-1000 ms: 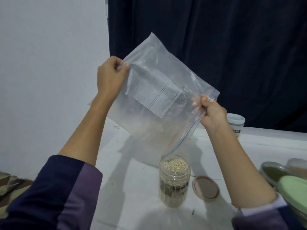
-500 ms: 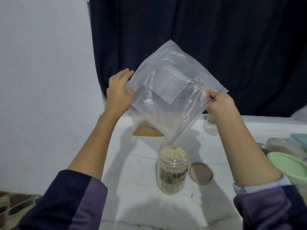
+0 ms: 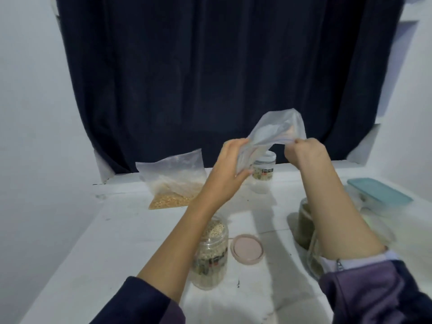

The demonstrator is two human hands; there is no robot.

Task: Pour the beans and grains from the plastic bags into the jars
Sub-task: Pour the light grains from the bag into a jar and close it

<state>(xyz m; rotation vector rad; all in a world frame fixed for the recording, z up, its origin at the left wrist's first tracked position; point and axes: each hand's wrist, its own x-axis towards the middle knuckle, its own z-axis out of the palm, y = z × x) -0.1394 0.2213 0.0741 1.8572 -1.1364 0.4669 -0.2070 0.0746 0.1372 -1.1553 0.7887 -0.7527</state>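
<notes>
Bag (image 3: 275,132) held up by both hands, empty

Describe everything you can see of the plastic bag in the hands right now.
The plastic bag is clear, thin film with a coloured zip strip, and looks empty. It is held crumpled in the air above the table's far side, in front of a capped jar. The left hand grips its lower end; the right hand pinches its zip edge.

Bare tabletop (image 3: 131,232) left of full jar (image 3: 211,251)
</notes>
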